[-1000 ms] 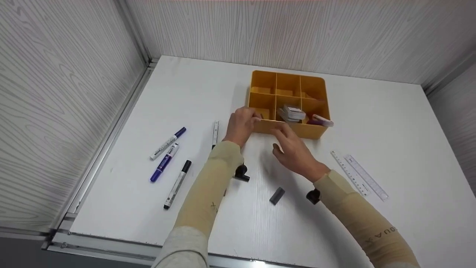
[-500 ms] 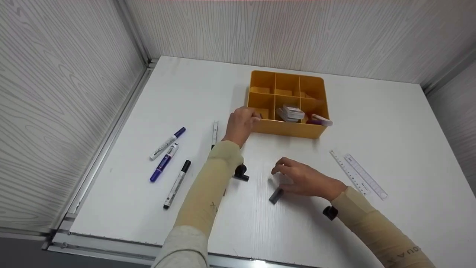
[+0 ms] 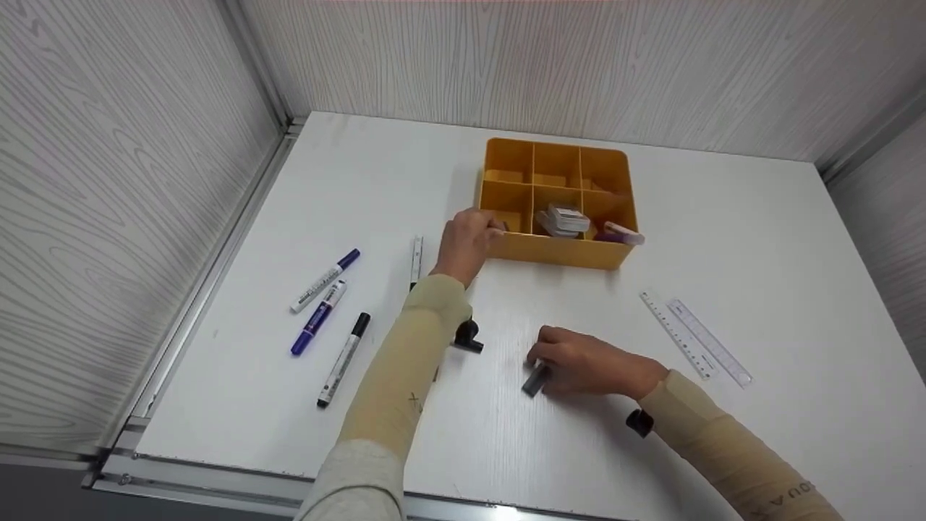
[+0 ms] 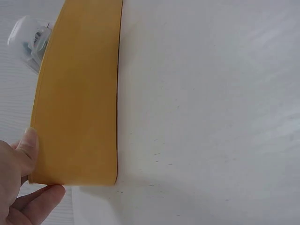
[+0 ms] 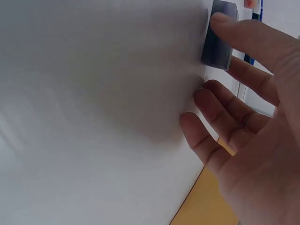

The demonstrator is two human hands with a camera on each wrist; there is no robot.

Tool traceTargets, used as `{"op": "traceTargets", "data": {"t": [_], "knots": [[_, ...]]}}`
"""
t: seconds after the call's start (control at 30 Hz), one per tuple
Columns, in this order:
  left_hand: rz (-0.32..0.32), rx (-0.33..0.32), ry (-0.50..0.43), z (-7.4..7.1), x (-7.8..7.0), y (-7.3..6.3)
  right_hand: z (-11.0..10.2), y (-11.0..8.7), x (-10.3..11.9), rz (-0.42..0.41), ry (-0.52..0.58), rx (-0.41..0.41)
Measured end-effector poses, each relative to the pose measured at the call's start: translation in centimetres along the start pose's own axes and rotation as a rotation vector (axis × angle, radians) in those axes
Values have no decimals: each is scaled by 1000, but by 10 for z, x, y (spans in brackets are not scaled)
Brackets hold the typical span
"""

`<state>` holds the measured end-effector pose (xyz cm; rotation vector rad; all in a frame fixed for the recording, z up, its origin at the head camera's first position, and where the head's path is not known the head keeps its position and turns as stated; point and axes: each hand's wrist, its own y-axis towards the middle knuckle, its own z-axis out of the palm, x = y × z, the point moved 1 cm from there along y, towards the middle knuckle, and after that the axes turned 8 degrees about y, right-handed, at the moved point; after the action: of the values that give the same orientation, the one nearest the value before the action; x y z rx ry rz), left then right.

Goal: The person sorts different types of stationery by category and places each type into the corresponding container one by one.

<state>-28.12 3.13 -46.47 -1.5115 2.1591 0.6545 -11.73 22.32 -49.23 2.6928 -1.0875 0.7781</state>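
My left hand (image 3: 463, 242) grips the front left corner of an orange organizer box (image 3: 557, 250); in the left wrist view its thumb lies over the rim and other fingers are round the corner. My right hand (image 3: 589, 365) is low over the table, pinching a dark grey rectangular block (image 3: 535, 381). In the right wrist view the thumb presses on one face of the block (image 5: 218, 40) and the index finger is behind it, while the other fingers are bent below. The box's front middle compartment holds small clear plastic cases (image 3: 564, 221).
A purple item with a clear end (image 3: 621, 234) sticks out of the front right compartment. Several markers, including a black-capped marker (image 3: 343, 362) and a purple marker (image 3: 318, 318), lie at the left. Two clear rulers (image 3: 709, 341) lie at the right. Panel walls surround the table.
My right hand has moved from the box's front down toward me to the dark grey block and closed its fingers on it. The left hand has kept its grip on the box.
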Motion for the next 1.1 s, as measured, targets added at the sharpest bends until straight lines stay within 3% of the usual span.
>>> {"op": "traceTargets", "data": {"t": [0.23,0.5,0.73,1.1], "knots": [[-30,18,-26,0,0,-1,1,2,2,24,-9,36],[8,2,23,0,1,0,-5,3,2,50,23,6],[3,-1,16,-1,0,-1,-18,6,-5,44,23,-133],[-16,11,-9,0,0,0,-48,14,-5,121,17,-381]]}}
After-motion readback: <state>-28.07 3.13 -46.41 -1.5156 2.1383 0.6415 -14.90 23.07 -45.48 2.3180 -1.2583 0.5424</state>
